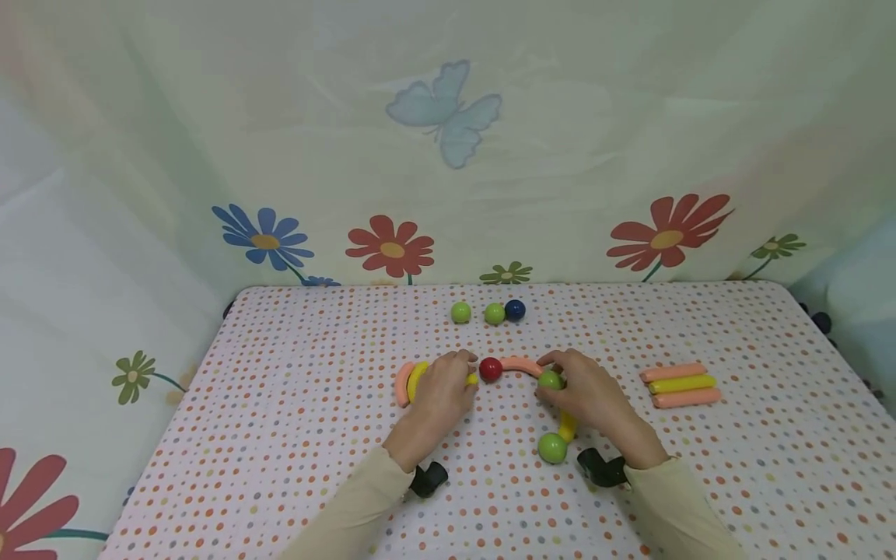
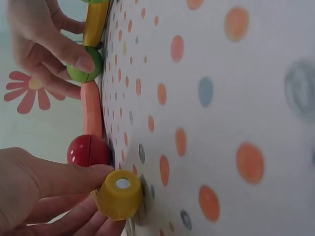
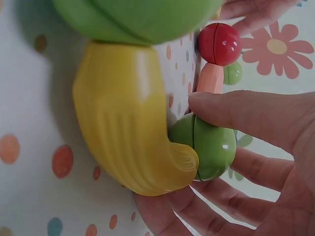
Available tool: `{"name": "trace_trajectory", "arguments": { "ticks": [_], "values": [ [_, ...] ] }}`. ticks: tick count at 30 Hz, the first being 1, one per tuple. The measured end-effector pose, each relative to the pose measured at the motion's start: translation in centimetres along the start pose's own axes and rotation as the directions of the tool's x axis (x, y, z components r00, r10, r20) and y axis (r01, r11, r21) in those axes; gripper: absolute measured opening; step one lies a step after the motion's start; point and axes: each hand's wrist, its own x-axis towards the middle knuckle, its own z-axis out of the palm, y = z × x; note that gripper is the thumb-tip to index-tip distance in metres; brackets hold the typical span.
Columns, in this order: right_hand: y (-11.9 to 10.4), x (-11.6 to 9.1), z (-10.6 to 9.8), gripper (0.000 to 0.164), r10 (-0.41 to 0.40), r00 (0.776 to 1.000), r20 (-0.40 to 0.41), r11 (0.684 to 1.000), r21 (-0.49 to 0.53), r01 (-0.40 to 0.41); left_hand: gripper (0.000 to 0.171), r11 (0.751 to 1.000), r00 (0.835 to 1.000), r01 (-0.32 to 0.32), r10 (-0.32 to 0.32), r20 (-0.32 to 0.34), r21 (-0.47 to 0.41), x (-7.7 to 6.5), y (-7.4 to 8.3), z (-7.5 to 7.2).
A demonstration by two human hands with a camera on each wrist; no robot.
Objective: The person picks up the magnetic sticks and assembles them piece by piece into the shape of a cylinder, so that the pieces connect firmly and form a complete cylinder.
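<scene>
My left hand [image 1: 437, 389] pinches a yellow curved stick [image 2: 120, 194] by its side; a pale round spot shows on the end facing the left wrist camera. Close to those fingers lies a red ball [image 1: 491, 369], joined to a pink curved stick [image 1: 519, 364]. At the pink stick's other end, my right hand [image 1: 588, 393] holds a green ball [image 3: 204, 145] between thumb and fingers. Another yellow curved stick [image 3: 123, 113] touches that ball and runs to a second green ball [image 1: 552, 448] nearer me.
Left of my left hand lie a pink curved stick [image 1: 403, 384] and a yellow curved one [image 1: 416, 379]. Farther back sit a green ball [image 1: 460, 313], another green ball [image 1: 494, 313] and a dark blue ball [image 1: 515, 310]. Straight pink and yellow sticks [image 1: 682, 384] lie at right.
</scene>
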Motion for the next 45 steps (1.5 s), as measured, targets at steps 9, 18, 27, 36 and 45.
{"name": "trace_trajectory", "arguments": {
  "ticks": [9, 18, 27, 36, 45],
  "values": [
    [0.0, 0.1, 0.3, 0.045, -0.008, 1.0, -0.007, 1.0, -0.014, 0.008, 0.032, 1.0, 0.998, 0.006, -0.007, -0.058, -0.008, 0.0, 0.0, 0.4],
    [-0.3, -1.4, 0.2, 0.036, -0.237, 0.963, -0.13, 0.971, -0.047, 0.233, 0.019, 0.999, 0.999, 0.04, -0.04, 0.029, -0.023, -0.3, -0.3, -0.1],
    [0.4, -4.0, -1.1, 0.036, -0.526, 0.793, 0.307, 0.822, -0.054, 0.566, 0.017, 0.981, 0.984, 0.149, -0.136, 0.111, -0.127, 0.1, -0.5, -0.6],
    [0.7, -3.5, 0.4, 0.033, -0.561, 0.779, 0.28, 0.817, 0.034, 0.575, 0.019, 0.969, 0.977, 0.177, -0.152, 0.148, -0.17, 0.6, -0.7, -0.7],
    [-3.3, -2.4, 4.6, 0.027, -0.567, 0.807, 0.166, 0.823, 0.094, 0.56, 0.021, 0.962, 0.969, 0.201, -0.168, 0.181, -0.186, 1.0, -0.9, -0.9]
  ]
}}
